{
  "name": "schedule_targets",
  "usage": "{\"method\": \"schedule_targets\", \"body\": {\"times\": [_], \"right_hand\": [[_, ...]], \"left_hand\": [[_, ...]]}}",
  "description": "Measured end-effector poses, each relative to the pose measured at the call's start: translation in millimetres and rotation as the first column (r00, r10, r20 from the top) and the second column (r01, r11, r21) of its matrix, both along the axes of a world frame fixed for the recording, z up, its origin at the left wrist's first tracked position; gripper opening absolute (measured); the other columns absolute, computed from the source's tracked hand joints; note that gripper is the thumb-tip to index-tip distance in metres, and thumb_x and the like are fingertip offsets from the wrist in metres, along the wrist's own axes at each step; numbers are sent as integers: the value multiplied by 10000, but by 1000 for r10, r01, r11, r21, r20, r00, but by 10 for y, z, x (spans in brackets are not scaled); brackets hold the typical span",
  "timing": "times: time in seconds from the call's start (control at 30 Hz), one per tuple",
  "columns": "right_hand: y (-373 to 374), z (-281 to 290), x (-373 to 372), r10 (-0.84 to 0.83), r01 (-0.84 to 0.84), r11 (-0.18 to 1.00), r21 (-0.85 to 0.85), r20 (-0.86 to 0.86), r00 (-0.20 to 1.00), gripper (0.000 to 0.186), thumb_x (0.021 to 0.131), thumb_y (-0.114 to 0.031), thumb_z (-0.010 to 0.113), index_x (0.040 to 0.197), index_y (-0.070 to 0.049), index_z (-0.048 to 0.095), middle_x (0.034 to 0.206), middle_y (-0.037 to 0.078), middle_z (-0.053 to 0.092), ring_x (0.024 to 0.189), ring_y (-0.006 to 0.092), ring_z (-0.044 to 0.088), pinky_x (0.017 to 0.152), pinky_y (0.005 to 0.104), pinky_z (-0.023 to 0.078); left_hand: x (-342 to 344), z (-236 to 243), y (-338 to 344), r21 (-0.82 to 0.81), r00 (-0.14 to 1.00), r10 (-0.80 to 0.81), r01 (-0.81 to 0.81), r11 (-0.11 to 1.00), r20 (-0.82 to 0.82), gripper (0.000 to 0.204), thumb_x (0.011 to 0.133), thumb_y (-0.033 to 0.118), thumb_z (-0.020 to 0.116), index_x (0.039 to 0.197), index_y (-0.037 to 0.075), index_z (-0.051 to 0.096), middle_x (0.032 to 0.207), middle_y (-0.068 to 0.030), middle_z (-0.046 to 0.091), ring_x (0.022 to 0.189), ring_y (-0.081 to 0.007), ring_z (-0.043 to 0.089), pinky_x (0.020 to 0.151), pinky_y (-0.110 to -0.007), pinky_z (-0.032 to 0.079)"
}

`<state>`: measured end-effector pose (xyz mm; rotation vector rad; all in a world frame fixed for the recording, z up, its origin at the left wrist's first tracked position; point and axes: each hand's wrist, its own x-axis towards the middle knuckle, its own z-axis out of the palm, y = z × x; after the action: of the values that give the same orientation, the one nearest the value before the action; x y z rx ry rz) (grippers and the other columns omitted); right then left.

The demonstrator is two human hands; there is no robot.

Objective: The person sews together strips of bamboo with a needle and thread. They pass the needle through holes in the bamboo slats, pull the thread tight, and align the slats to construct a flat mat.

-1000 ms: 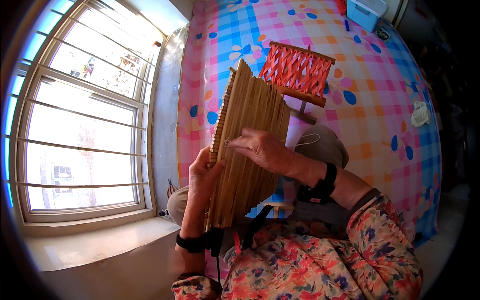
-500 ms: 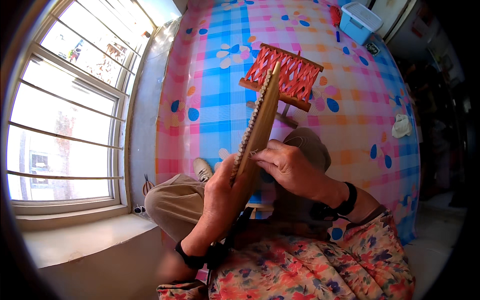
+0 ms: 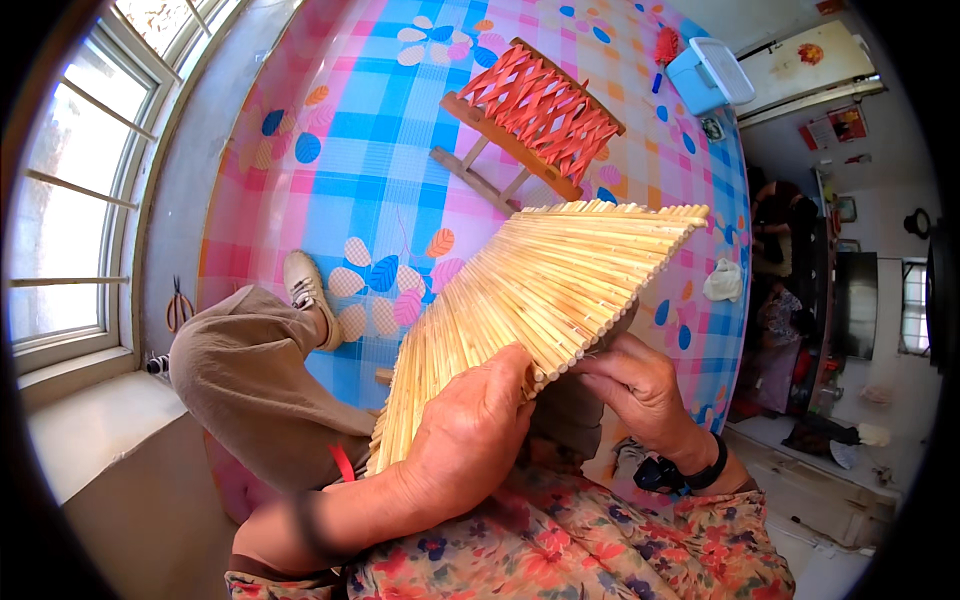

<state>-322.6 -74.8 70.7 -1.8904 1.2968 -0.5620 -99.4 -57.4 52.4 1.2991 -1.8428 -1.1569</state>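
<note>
Gripping stick panel (image 3: 520,290) by its near corner in left hand (image 3: 470,425), tilted above lap (image 3: 568,425); with right hand (image 3: 638,388) beside its stick-end edge, fingertips partly hidden, can't tell if pinching; blue bin (image 3: 695,82) at floor sheet's (image 3: 370,150) far-right edge

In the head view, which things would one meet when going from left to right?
Barred window, pale shoe, left hand, right hand, white cloth, dark rectangular panel.

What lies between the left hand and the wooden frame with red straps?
In the head view, the panel of pale sticks lies between the left hand, which holds its edge, and the wooden frame with red straps.
</note>
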Motion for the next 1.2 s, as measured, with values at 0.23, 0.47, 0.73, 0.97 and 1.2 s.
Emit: {"method": "schedule_targets", "body": {"times": [0.23,0.47,0.73,0.97,1.2], "right_hand": [[22,81,-7,-33,37,995,92,-40,999,232,836,-7,701,1063,-51,708,819,91,584,707,215,608,622,314,483],[13,83,-35,-49,47,990,131,7,999,232,848,-16,694,1080,-34,695,851,90,602,735,196,610,656,292,490],[79,167,-143,-137,106,934,342,67,988,236,863,-15,677,1099,-22,675,873,87,610,784,171,609,681,284,483],[117,89,-168,-23,23,997,70,8,1000,244,868,-32,678,1111,-53,667,844,124,654,732,246,641,639,326,495],[89,129,-205,-26,28,998,59,-26,999,239,889,-40,650,1126,-72,657,835,156,670,719,323,664,603,368,514]], "left_hand": [[6,-45,-41,-176,997,-61,70,982,55,486,757,18,716,1201,-17,521,1151,-231,619,976,-391,638,815,-411,547],[-9,-36,-92,-168,997,-72,78,983,42,462,754,6,711,1182,-23,539,1162,-224,614,978,-378,642,799,-401,556],[-56,-49,-48,-259,994,-26,52,964,102,525,731,-4,734,1216,-28,534,1153,-203,628,992,-356,648,801,-394,553],[-116,-30,-63,-335,984,-26,85,938,177,582,717,3,751,1248,-14,515,1137,-197,635,937,-333,660,763,-387,547],[-134,-39,-61,-374,970,-24,116,920,242,551,740,-11,719,1254,-15,519,1161,-198,607,913,-346,659,747,-385,557]]}}
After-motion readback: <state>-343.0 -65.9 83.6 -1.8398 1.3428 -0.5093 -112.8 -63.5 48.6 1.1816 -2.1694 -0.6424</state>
